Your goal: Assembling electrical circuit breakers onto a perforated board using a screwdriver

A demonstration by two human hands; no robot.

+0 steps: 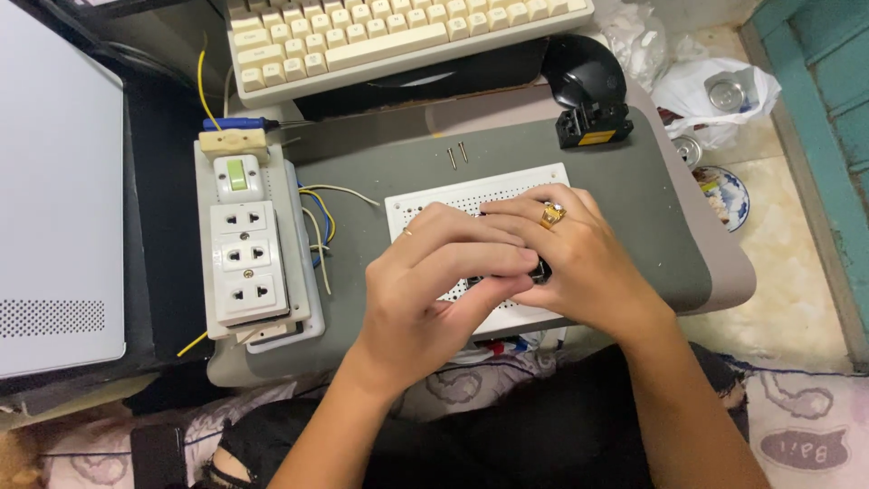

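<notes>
A white perforated board lies on a grey mat on my lap desk. Both hands are bunched together over its middle. My left hand curls its fingers down onto the board, pinching a small dark part that is mostly hidden. My right hand, wearing a gold ring, presses against the same dark part from the right. Most of the board under the hands is covered.
A white power strip with a green switch and loose wires sits left of the board. Two nails lie above it. A black part, a cream keyboard, a blue screwdriver and a grey case surround the mat.
</notes>
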